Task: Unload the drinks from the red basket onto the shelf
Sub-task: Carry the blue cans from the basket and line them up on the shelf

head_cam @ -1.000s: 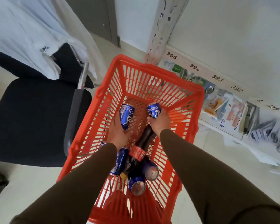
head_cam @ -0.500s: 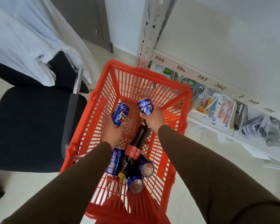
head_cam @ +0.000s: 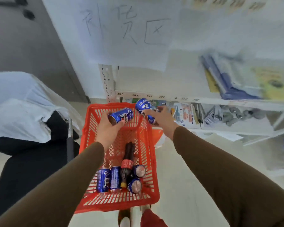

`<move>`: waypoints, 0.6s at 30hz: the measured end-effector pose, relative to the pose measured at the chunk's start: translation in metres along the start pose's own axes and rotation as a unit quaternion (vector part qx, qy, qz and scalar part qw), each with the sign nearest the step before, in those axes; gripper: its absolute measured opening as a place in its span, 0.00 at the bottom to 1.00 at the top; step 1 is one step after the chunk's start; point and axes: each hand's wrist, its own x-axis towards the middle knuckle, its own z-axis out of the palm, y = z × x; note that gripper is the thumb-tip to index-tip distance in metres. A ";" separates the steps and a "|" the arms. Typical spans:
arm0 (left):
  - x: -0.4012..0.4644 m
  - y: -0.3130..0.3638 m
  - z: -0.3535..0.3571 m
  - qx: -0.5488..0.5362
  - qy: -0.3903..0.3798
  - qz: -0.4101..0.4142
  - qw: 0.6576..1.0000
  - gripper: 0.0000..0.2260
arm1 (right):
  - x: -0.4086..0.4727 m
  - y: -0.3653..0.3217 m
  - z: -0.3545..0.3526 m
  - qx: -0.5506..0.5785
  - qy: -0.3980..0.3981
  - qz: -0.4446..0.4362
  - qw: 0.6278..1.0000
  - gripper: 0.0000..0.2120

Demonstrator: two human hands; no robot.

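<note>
Holding one blue can each, both hands are up over the far end of the red basket (head_cam: 88, 145). The left hand (head_cam: 107, 130) has its fingers & thumb curled round the left can (head_cam: 120, 117); that can lies on its side, long way going from 8 to 2 o'clock, dark end by the thumb. The right hand (head_cam: 161, 119) wraps round the right can (head_cam: 144, 109), which tips with its top toward 11 o'clock & sits just past the basket's far rim. The shelf (head_cam: 236, 102) runs across at 1 to 3 o'clock from the hands, w/ number tags along its edge & blurry packs under it. So the right hand is the nearer one to the shelf; the left must go across, toward 2 o'clock, to get there. I think each can needs turning up straight before it can stand. More drinks wait in the near end of the basket, at 6 o'clock from the hands: four blue cans (head_cam: 103, 180) & a dark bottle (head_cam: 127, 159) w/ a red label lying long way, cap toward the person. A black chair (head_cam: 23, 169) w/ white cloth (head_cam: 18, 105) is at 9 o'clock.
</note>
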 end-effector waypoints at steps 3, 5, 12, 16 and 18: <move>-0.007 0.053 0.016 0.017 -0.048 0.056 0.997 0.30 | -0.035 -0.018 -0.061 0.009 0.055 -0.025 0.998 0.37; -0.014 0.088 0.037 0.025 -0.087 0.096 0.991 0.30 | -0.061 -0.024 -0.105 0.023 0.098 -0.053 0.994 0.31; -0.079 0.197 0.170 0.032 -0.249 0.220 0.943 0.25 | -0.178 -0.007 -0.268 0.005 0.284 -0.098 0.954 0.35; -0.158 0.246 0.273 0.050 -0.361 0.267 0.892 0.22 | -0.265 0.030 -0.368 0.017 0.377 -0.104 0.920 0.31; -0.211 0.266 0.328 0.055 -0.410 0.292 0.862 0.20 | -0.312 0.057 -0.420 0.023 0.421 -0.099 0.901 0.32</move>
